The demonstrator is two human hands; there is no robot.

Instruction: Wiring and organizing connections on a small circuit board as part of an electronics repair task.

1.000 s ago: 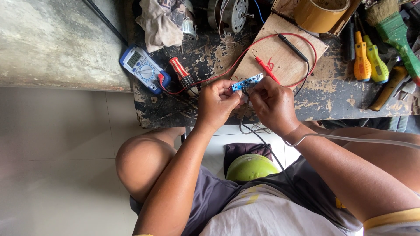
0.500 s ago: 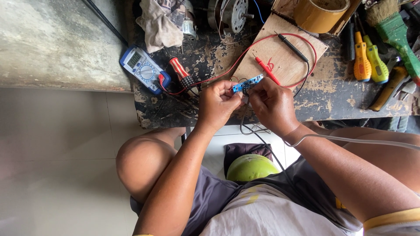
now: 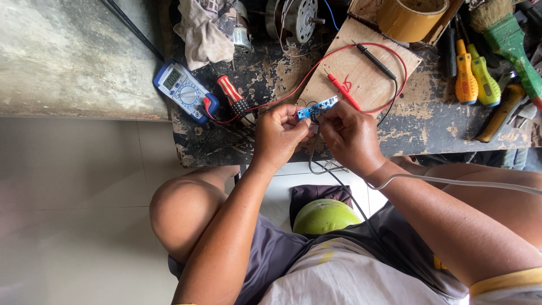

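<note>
A small blue circuit board (image 3: 317, 107), narrow and rectangular, is held over the near part of a worn black bench (image 3: 429, 130), just in front of a plywood sheet (image 3: 361, 79). The board is pinched at its left end by the left hand (image 3: 280, 135) and at its right end by the right hand (image 3: 351, 135); both hands are closed on it, knuckles nearly touching. Thin dark wires (image 3: 316, 161) are seen hanging in a loop beneath the hands.

On the plywood, a red probe (image 3: 343, 92) and a black probe (image 3: 376, 61) are laid, joined by a red lead (image 3: 282, 93) to a blue multimeter (image 3: 183, 90) with a round dial, placed at the bench's left corner. A red-striped screwdriver (image 3: 232, 97) is laid just beside the meter. A crumpled grey rag (image 3: 206, 34) and a ribbed metal motor (image 3: 293, 20) are seen at the far edge. A roll of brown tape (image 3: 409, 20) is set near the plywood's far corner. To the right, two yellow-handled screwdrivers (image 3: 474, 79) and a green-handled brush (image 3: 511, 34) are laid side by side. The bench's paint is chipped and scarred. A rounded green object (image 3: 326, 216) is seen below, between the knees.
</note>
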